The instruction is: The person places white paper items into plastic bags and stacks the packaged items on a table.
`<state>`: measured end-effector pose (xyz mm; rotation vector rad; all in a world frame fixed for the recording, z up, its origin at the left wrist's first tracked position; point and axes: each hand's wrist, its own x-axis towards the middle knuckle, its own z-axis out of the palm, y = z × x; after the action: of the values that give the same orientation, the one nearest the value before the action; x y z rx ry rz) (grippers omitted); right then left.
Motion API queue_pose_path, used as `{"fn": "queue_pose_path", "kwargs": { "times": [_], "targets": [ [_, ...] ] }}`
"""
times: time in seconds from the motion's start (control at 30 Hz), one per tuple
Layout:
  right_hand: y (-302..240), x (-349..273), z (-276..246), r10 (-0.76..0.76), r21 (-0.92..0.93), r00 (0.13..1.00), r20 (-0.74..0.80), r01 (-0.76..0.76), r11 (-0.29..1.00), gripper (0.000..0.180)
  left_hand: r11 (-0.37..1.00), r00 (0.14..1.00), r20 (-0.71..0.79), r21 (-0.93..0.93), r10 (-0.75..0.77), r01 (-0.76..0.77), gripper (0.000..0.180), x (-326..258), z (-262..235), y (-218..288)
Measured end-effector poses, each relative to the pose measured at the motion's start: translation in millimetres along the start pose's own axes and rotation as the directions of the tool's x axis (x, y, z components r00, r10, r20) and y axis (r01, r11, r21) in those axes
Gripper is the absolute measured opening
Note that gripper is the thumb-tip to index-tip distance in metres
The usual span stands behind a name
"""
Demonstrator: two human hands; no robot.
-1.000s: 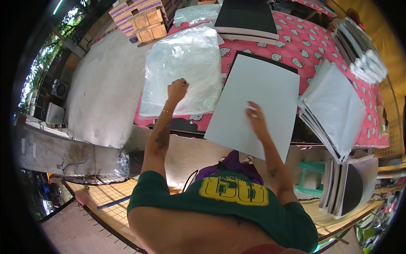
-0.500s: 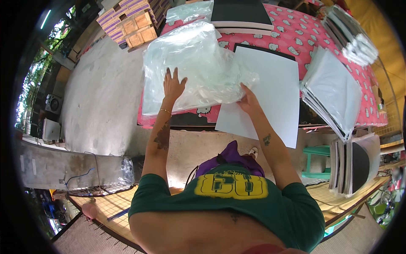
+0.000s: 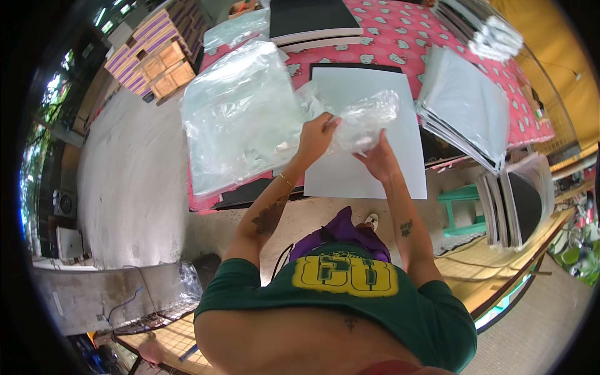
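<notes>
My left hand [image 3: 317, 139] pinches a crumpled clear plastic bag [image 3: 372, 115] between thumb and fingers, above a large white sheet [image 3: 369, 178]. At the bag's near edge, my right hand [image 3: 381, 159] has thumb and fingers around the bunched plastic; folds partly hide its grip. The white sheet lies over a black board [image 3: 395, 69], whose far edge shows. To the left of my hands, a stack of clear plastic bags [image 3: 234, 119] lies flat, reaching the table's near edge.
The table has a pink patterned cover [image 3: 387, 31]. A thick black-topped stack [image 3: 315, 19] stands at the back. Plastic-wrapped boards [image 3: 465, 103] lie at the right, near a green stool [image 3: 459, 209]. Stacked boxes [image 3: 156, 59] stand at the far left.
My left hand has moved right from the plastic stack to pinch the bag. One bag now bunches over the white sheet, away from the stack, which lies flatter. The view has shifted right.
</notes>
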<state>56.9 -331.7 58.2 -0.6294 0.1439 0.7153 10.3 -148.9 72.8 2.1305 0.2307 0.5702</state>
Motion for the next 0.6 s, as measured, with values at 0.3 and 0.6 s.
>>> {"fn": "queue_pose_path", "kwargs": {
  "times": [0.3,0.6],
  "targets": [
    [-105,-4,-87,-0.379,-0.079,0.924,-0.053,0.374,0.924,0.037,0.448,0.826,-0.305,0.891,0.473,0.073,0.017,69,-209,-199],
    [-129,-58,-97,-0.501,-0.455,0.863,-0.071,0.419,0.786,0.037,0.537,0.996,-0.075,0.843,0.057,0.033,0.018,66,-232,-111]
  ]
}}
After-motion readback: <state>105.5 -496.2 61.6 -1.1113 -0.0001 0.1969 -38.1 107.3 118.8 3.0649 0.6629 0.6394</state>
